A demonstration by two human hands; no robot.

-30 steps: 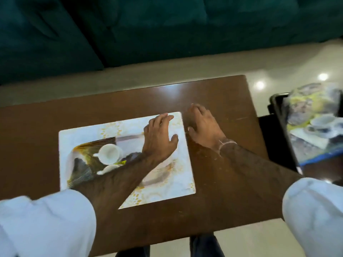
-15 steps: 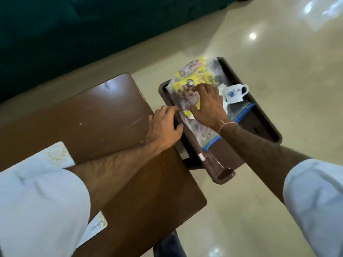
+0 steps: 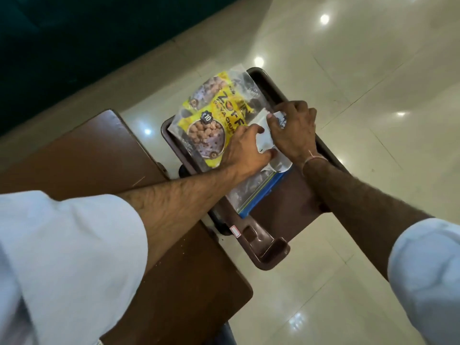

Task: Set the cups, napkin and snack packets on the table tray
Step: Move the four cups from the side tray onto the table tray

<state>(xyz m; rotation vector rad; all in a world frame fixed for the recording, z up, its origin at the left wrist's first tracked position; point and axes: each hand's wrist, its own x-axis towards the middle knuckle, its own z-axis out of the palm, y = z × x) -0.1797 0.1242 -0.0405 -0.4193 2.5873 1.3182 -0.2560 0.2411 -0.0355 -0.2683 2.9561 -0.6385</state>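
Note:
A dark brown tray (image 3: 272,250) sits just right of the brown table (image 3: 87,155). Both of my hands are over it. My left hand (image 3: 245,150) pinches a white napkin (image 3: 261,123) between thumb and fingers. My right hand (image 3: 295,131) curls over a white cup with a blue motif (image 3: 280,118), which is mostly hidden under the fingers. Yellow snack packets (image 3: 211,115) lie at the tray's far left, partly under my left hand. A clear bag with a blue edge (image 3: 254,192) lies beneath both wrists.
Glossy pale floor tiles (image 3: 373,70) surround the tray and the table. A dark green sofa (image 3: 74,33) runs along the far left. My white sleeves (image 3: 69,257) cover much of the near table. The printed white mat is out of sight except for a sliver at the bottom edge.
My view swung right from the table mat to the brown tray. My left hand left the table edge for the napkin, and my right hand moved from the snack packets onto the cup.

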